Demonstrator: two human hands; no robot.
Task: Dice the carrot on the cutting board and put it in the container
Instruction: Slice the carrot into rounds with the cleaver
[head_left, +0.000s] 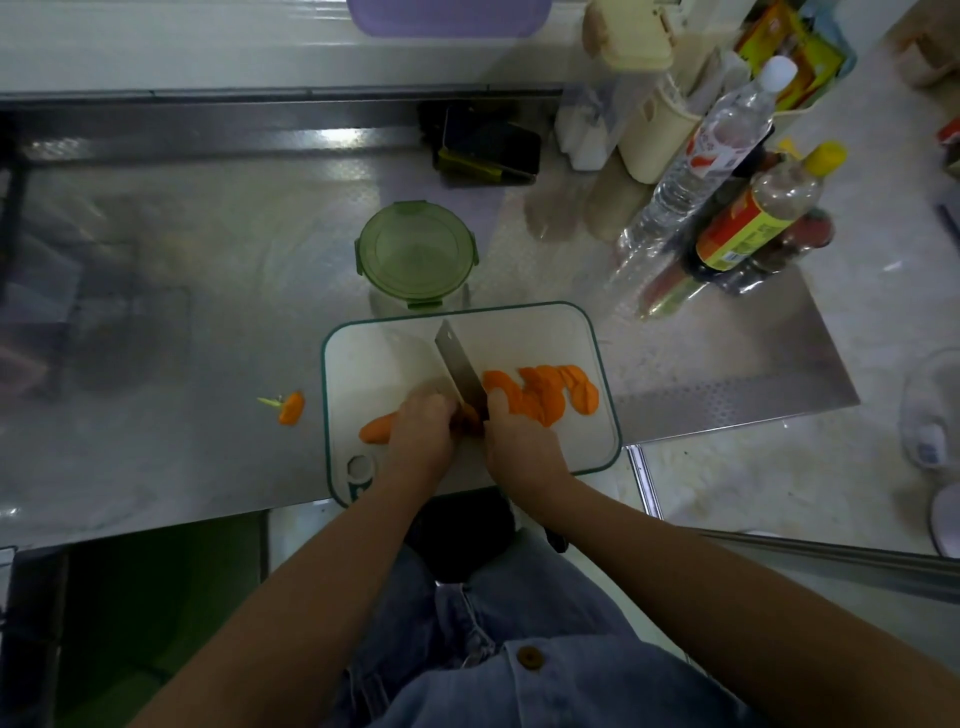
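Note:
A white cutting board (395, 348) with a green rim lies on the steel counter. My left hand (421, 431) grips the uncut carrot piece (375, 429), whose tip sticks out to the left. My right hand (519, 441) holds the handle of a knife (460, 371), with the blade set against the carrot beside my left fingers. Several orange carrot slices (545, 392) lie overlapping on the board's right half. A round container (415, 252) with a green clip lid on it stands just behind the board.
A cut carrot top (291, 408) with its green stub lies on the counter left of the board. Bottles (748, 218) and cream canisters (649, 130) crowd the back right. A dark holder (488, 148) sits by the back wall. The counter's front edge runs under the board.

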